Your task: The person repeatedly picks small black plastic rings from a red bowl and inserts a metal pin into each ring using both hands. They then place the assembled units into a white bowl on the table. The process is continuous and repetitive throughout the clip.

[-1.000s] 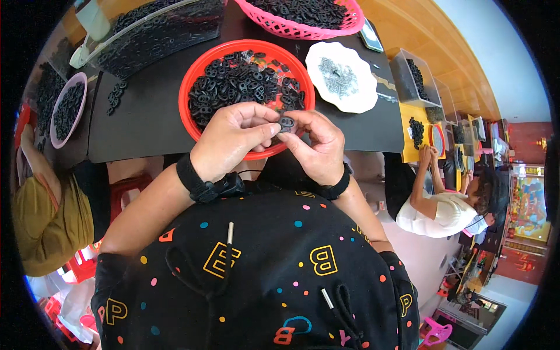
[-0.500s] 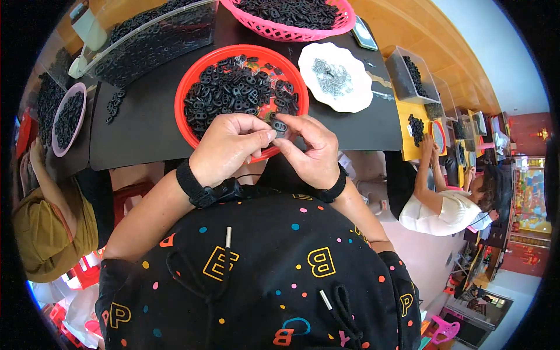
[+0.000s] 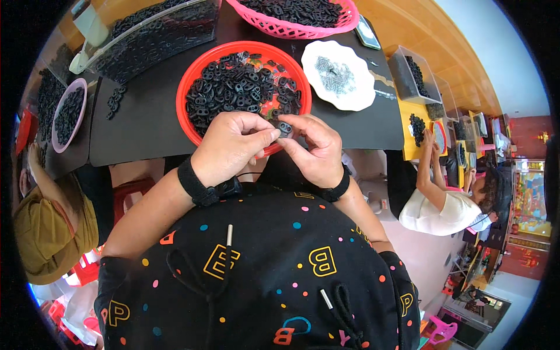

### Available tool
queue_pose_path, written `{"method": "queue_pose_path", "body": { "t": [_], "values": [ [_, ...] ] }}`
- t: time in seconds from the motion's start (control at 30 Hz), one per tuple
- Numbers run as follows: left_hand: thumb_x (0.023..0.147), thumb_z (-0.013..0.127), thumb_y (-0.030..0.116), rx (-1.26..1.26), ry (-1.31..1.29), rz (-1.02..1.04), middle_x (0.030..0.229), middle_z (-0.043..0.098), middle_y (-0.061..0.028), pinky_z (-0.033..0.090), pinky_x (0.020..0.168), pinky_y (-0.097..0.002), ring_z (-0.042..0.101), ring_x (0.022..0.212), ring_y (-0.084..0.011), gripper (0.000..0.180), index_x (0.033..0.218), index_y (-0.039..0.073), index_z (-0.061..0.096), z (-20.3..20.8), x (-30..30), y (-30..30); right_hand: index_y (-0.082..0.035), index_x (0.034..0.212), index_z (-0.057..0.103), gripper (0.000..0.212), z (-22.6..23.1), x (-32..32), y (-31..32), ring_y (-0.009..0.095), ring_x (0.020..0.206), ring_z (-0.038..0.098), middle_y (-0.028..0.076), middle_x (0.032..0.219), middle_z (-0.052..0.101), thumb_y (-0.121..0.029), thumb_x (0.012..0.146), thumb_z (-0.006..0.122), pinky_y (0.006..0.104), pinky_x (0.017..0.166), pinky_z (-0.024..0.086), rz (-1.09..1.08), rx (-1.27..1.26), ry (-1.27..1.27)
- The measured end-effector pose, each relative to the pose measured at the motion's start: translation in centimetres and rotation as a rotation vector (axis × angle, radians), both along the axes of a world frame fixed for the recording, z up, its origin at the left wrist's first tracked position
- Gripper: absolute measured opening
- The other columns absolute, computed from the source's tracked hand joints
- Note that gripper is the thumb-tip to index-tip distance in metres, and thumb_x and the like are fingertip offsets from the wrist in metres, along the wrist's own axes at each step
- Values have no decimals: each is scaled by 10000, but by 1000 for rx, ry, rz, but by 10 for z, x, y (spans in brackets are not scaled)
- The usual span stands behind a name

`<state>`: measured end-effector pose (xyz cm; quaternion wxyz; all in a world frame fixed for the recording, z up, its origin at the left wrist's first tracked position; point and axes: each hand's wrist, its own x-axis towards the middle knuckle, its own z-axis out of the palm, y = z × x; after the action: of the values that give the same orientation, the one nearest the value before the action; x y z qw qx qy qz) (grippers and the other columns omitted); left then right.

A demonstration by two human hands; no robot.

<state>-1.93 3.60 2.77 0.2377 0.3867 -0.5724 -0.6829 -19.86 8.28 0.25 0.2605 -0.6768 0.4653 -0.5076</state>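
Over the near rim of a red round tray [image 3: 185, 74], my two hands meet fingertip to fingertip. My right hand [image 3: 315, 150] pinches a small black two-hole cord lock [image 3: 284, 128] between thumb and fingers, its two holes facing up. Thumb and forefinger of my left hand [image 3: 229, 142] are pressed together at the left side of that cord lock; whatever they hold is too small or hidden to make out. A heap of similar black cord locks [image 3: 224, 87] fills much of the tray, whose patterned bottom shows at the right.
A white scalloped plate [image 3: 366, 93] of small silvery pieces lies right of the tray. Behind are a pink basket [image 3: 274, 26] and a clear bin [image 3: 157, 49] of black parts. A lilac bowl [image 3: 57, 129] stands left. Co-workers sit at the left and at the yellow table [image 3: 412, 153].
The view has shifted slightly. The cord lock is turned a little in my right fingers, so its holes show more plainly. Both hands stay together over the tray's near rim.
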Motion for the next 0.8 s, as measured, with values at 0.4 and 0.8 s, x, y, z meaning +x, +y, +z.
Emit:
{"method": "queue_pose_path", "body": {
  "t": [0.4, 0.8],
  "values": [
    [898, 566, 172, -170, -44, 1, 688, 571, 20, 426, 475, -191, 487, 560, -26, 168, 866, 17, 620, -2, -2, 2, -20, 1021, 624, 322, 3, 2, 0, 142, 645, 578, 77, 759, 588, -6, 706, 691, 246, 583, 470, 4, -23, 14],
    [900, 569, 211, 22, 51, -1, 671, 557, 36, 409, 483, -169, 487, 562, -17, 184, 867, 39, 626, -2, -2, 2, -30, 997, 634, 309, 0, 0, 4, 124, 600, 552, 59, 709, 573, -20, 697, 705, 241, 544, 447, -12, -13, 25]
  ]
}}
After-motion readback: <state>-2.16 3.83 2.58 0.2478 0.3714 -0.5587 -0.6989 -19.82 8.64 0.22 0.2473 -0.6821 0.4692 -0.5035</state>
